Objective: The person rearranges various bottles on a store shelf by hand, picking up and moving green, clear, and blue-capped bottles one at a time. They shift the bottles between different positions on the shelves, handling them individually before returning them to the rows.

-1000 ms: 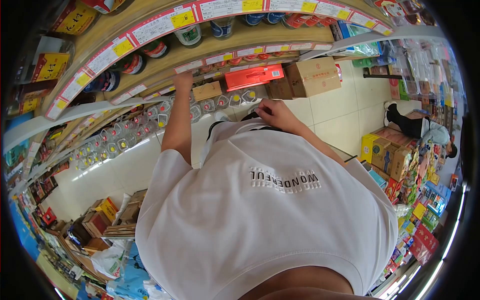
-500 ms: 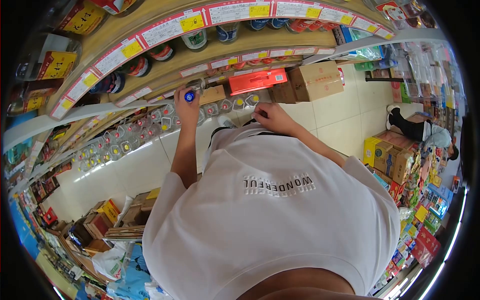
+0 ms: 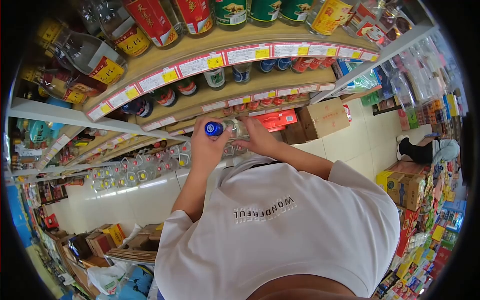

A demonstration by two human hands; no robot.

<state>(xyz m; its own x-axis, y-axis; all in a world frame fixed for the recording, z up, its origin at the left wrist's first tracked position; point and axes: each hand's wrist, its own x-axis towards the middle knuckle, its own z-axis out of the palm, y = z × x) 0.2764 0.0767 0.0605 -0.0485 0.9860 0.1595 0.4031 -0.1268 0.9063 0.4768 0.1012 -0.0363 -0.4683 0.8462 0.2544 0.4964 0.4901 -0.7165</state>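
Note:
In the head view, a clear bottle [image 3: 236, 130] with a blue cap [image 3: 214, 128] lies tilted between my hands, in front of the shelves. My left hand [image 3: 206, 145] is closed around its capped end, the thumb along the neck. On the other end, the fingers of my right hand [image 3: 259, 136] are wrapped around the body. Part of the bottle is covered by my fingers, and any label is too small to read. Just beyond my hands runs a lower shelf edge with price tags [image 3: 214, 106].
Bottles with red labels [image 3: 152, 22] and green labels [image 3: 231, 12] line the upper shelf. Plastic jugs [image 3: 142, 175] stand on the floor at left. A cardboard box [image 3: 327, 117] and a red box [image 3: 276, 120] sit ahead. Another person [image 3: 420, 150] is at right.
My right hand has moved from my waist onto the bottle. My left hand has brought the bottle rightward and turned it. The view has tilted up, showing more of the upper shelf.

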